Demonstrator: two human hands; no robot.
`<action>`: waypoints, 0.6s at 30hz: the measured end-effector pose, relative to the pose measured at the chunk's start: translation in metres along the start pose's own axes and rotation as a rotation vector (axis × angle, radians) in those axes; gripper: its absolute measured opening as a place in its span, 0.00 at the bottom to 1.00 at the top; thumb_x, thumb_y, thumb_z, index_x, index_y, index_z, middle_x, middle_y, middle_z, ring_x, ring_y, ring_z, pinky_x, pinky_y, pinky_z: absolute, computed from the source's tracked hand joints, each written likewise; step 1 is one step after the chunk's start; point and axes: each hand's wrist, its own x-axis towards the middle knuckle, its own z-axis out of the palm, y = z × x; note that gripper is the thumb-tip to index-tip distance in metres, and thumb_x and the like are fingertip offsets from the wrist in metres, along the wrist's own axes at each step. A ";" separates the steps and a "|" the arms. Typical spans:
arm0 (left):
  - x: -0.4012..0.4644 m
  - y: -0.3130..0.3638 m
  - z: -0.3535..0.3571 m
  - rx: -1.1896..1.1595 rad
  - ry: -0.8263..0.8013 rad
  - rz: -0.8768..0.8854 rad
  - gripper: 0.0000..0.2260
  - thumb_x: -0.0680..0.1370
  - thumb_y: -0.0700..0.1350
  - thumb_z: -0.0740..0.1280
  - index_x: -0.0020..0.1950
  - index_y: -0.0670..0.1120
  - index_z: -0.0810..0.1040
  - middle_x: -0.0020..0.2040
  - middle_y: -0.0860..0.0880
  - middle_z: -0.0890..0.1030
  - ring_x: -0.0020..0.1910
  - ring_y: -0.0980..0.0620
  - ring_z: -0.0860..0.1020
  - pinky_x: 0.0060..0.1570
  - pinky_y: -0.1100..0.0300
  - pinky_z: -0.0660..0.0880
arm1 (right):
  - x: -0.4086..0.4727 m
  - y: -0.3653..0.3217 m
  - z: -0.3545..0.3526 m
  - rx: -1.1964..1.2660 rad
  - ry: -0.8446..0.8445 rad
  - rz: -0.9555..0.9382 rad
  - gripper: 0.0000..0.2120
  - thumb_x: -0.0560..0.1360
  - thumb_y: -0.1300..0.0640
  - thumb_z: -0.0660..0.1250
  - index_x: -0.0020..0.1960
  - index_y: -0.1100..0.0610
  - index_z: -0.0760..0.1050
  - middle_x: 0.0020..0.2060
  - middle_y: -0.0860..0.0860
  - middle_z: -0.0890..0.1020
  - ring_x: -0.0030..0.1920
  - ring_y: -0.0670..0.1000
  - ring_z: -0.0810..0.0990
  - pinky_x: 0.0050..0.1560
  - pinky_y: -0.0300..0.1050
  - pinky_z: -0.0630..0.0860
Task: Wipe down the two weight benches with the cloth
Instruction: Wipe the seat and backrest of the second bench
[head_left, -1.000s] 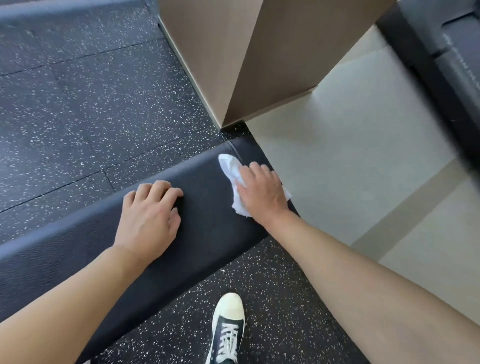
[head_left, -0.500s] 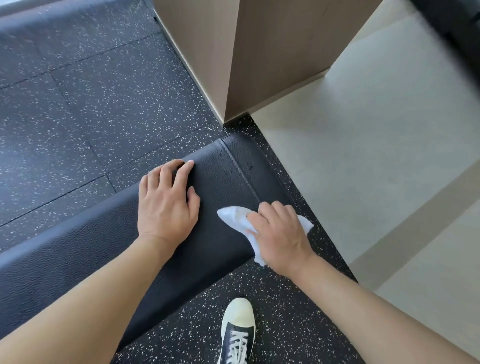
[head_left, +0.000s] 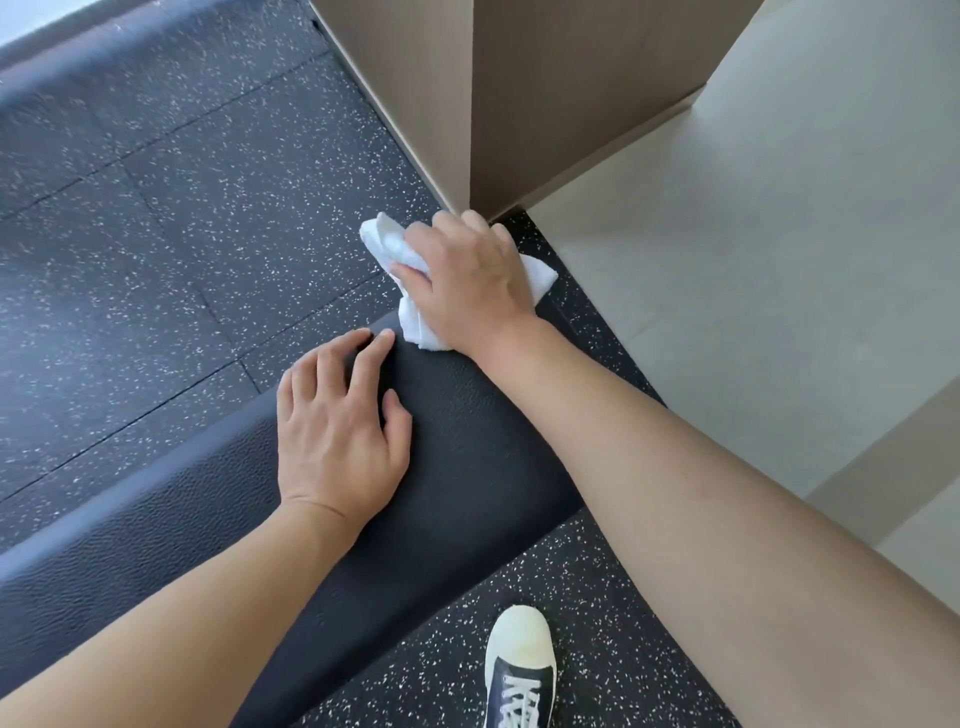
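The white cloth (head_left: 415, 283) is gripped in the right hand (head_left: 470, 275) at the far end of one black bench (head_left: 467, 441), the left hand (head_left: 337, 431) is laid flat on it, and no second bench is seen, so much seems left

Bright, even daylight fills the scene, and the pale floor (head_left: 779, 270) on the right reads almost washed out. A pale sheen runs along the far edge of the black bench pad (head_left: 467, 467). Shadows are soft and short, darkest on the brown pillar (head_left: 561, 104) face turned right. Wide-angle distortion bends straight lines near the frame edges. The far left corner is slightly blurred.
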 end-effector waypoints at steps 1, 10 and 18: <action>0.000 0.000 0.000 0.000 -0.002 0.000 0.24 0.80 0.50 0.61 0.76 0.49 0.72 0.71 0.47 0.72 0.67 0.40 0.70 0.72 0.45 0.63 | -0.011 0.004 -0.004 0.028 0.023 -0.024 0.13 0.81 0.44 0.63 0.50 0.52 0.77 0.46 0.50 0.79 0.49 0.57 0.76 0.46 0.51 0.64; 0.001 0.000 0.000 -0.003 -0.005 -0.007 0.24 0.79 0.50 0.61 0.76 0.49 0.72 0.71 0.47 0.72 0.67 0.39 0.70 0.73 0.44 0.63 | -0.199 0.069 -0.043 0.080 0.038 -0.109 0.12 0.82 0.51 0.67 0.42 0.57 0.75 0.36 0.50 0.67 0.37 0.53 0.64 0.35 0.54 0.67; 0.000 -0.002 0.002 0.006 -0.016 -0.012 0.25 0.79 0.50 0.61 0.77 0.50 0.71 0.72 0.47 0.72 0.67 0.40 0.70 0.72 0.43 0.64 | -0.066 0.041 -0.023 0.143 0.098 -0.003 0.14 0.81 0.48 0.67 0.43 0.58 0.75 0.37 0.54 0.75 0.38 0.57 0.72 0.38 0.54 0.68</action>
